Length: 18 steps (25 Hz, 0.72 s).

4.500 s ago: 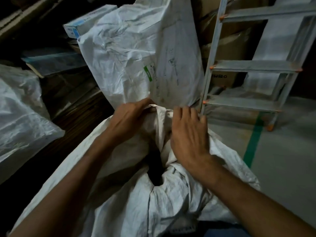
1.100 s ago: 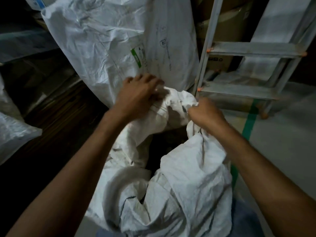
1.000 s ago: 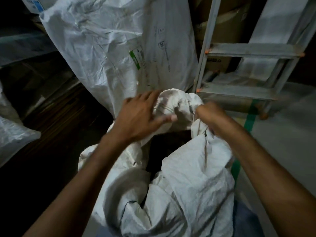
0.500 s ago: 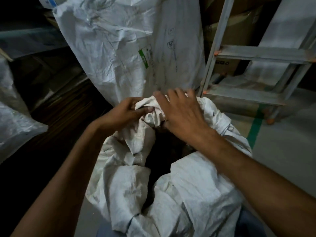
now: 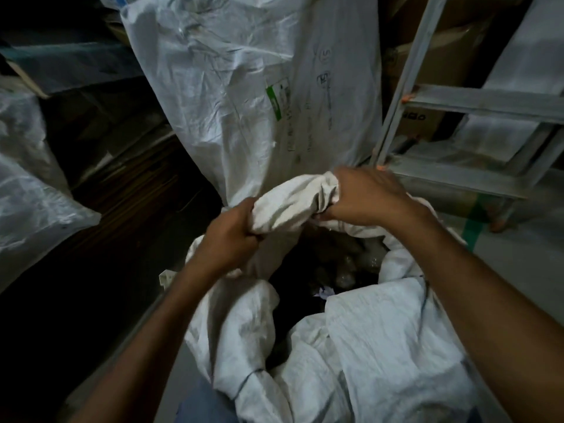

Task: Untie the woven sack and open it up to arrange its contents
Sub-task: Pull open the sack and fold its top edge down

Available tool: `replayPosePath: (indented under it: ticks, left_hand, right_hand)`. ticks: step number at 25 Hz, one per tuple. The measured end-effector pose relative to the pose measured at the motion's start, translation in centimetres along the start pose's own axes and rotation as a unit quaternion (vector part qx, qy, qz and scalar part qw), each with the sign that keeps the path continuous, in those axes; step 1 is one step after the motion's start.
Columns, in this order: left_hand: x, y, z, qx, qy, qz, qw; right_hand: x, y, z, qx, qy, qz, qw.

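Sack [image 5: 381, 346]: white, woven, standing on the floor [image 5: 525, 285] at the near middle of the view, between the person's forearms. Its mouth is untied and open. The near rim is folded down in crumpled layers, and the far rim is bunched into a thick roll [image 5: 290, 206].

Left hand [image 5: 229, 239]: fingers curled round the left end of the roll, gripping it. Right hand [image 5: 366, 196]: fingers curled over the right end, gripping it.

Contents [image 5: 345, 270]: a dark hollow with a few glossy, clear-wrapped lumps on the far right side of the opening and a small pale scrap [image 5: 323, 292] at the near side. What the items are cannot be told.

Hidden or unclear: the sack's base is cut off by the bottom edge. The fingertips of both hands are buried in fabric. A second sack [image 5: 229, 87] stands upright just behind the roll, and whether the two touch cannot be told. It carries a green label [image 5: 276, 102] and faint handwriting, both illegible.

Room: a ladder [image 5: 457, 178] stands at the far right, one foot near a green tape line [image 5: 473, 227]. Bare grey floor lies to the right of the sack. To the left are dark boards [image 5: 128, 190] and, at the left edge, a clear plastic bag [image 5: 30, 193], well apart from the sack. A small white object [image 5: 166, 277] lies on the floor by the left forearm.
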<state>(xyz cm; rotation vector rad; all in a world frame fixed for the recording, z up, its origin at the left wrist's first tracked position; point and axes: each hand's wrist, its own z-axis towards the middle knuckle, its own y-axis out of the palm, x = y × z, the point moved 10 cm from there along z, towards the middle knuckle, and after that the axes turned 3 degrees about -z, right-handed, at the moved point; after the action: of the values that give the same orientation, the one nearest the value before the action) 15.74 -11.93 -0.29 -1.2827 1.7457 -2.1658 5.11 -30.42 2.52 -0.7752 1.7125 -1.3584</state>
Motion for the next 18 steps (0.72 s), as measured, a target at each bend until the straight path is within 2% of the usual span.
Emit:
replayPosePath:
  ticks: [2,4,6,7,9,11,13,16,17,18]
  left_hand:
    - [-0.3,-1.4,1.4,-0.049,-0.010,-0.104,0.993]
    - [-0.7,-1.6,1.9,-0.143,-0.032,-0.213,0.966]
    - [-1.6,-2.2,2.1,-0.193,-0.044,-0.248,0.948]
    - [-2.0,-2.5,2.1,-0.190,-0.056,-0.253,0.947]
    - [-1.8,-3.0,1.4,-0.123,-0.053,-0.212,0.968]
    - [0.7,-2.3,-0.7,-0.040,0.010,-0.033,0.999]
    - [2.6,0.4,-3.4,-0.027,0.014,0.101,0.994]
    - [-0.8,0.9,-4.1,-0.005,-0.109,0.103,0.989]
    - [-2.3,0.4,-3.4,-0.008,-0.130,0.087,0.988]
    - [-3.1,-0.2,-2.6,-0.014,-0.128,0.076,0.989]
  right_hand:
    - [-3.8,-2.5,-1.5,0.140,-0.133,-0.097,0.976]
    - [-8.5,-1.7,-3.1,0.176,-0.244,-0.178,0.937]
    - [-10.8,-0.4,-2.9,0.193,-0.253,-0.202,0.926]
    - [-11.3,-0.5,-2.6,0.196,-0.242,-0.188,0.932]
    - [-10.3,-0.5,-0.7,0.145,-0.196,-0.119,0.963]
    - [-7.8,0.8,1.8,0.016,-0.112,0.009,0.994]
    - [-6.8,2.5,3.3,-0.091,-0.076,0.078,0.990]
    - [-4.8,4.2,4.1,-0.182,-0.040,0.162,0.969]
    - [-3.9,3.9,4.0,-0.178,-0.024,0.168,0.969]
    - [-3.2,3.0,3.9,-0.140,-0.019,0.142,0.980]
